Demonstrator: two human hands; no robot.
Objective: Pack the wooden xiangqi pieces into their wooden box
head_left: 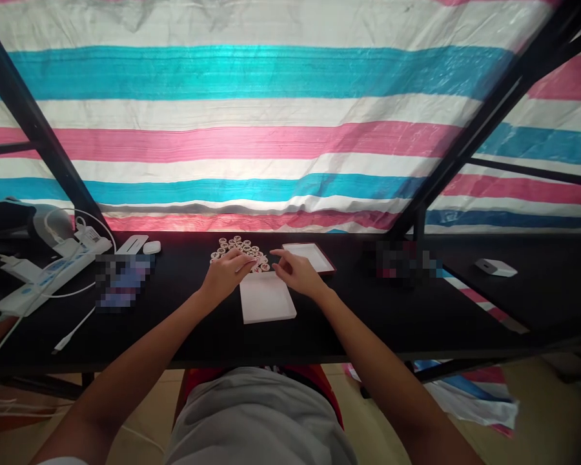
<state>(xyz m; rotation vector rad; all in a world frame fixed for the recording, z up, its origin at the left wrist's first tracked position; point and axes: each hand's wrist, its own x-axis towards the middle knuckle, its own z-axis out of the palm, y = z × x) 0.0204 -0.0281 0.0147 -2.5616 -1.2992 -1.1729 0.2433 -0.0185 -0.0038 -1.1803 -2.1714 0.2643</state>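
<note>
My left hand [228,271] rests on the near edge of a cluster of small round wooden discs [235,247] with red markings on a black table [184,323]. Its fingers are curled and pinch one disc. My right hand [297,271] hovers just right of the discs, fingers slightly bent with the index extended toward them, holding nothing. A flat white rectangular board [267,298] lies just below both hands. A white tray with a dark red rim [310,256] sits behind my right hand.
White power strips [53,271] with cables lie at the left, beside a white mouse [152,247]. A small white box [496,267] sits at the right. Black frame poles [465,142] slant up before a striped tarp [271,129].
</note>
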